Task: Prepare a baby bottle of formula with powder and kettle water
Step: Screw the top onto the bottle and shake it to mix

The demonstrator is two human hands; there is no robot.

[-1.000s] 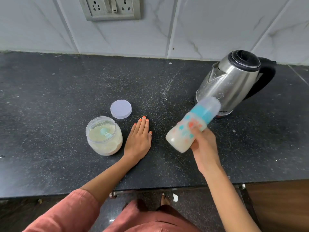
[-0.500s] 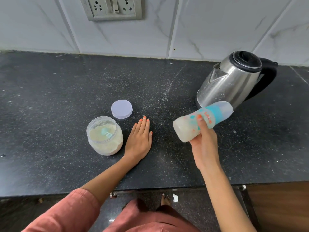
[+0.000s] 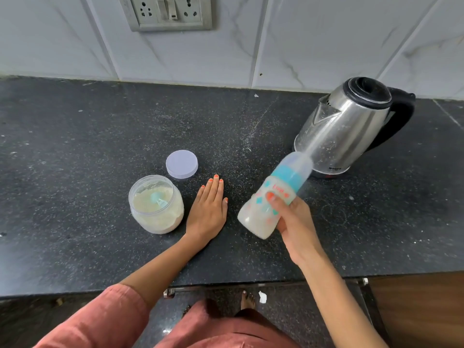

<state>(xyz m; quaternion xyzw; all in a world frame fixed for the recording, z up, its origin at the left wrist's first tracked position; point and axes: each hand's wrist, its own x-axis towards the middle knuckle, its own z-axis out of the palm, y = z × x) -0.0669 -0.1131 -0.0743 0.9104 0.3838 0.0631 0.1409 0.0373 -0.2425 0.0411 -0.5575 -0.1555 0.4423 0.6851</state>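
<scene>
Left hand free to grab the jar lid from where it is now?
Probably yes. The left hand lies flat and empty on the counter. The lid sits just beyond its fingertips, slightly to the left, with nothing between them. The open powder jar stands beside the hand, off that path.

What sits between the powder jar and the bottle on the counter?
The left hand, flat on the counter, lies between the jar and the bottle, seen from the head camera.
</scene>
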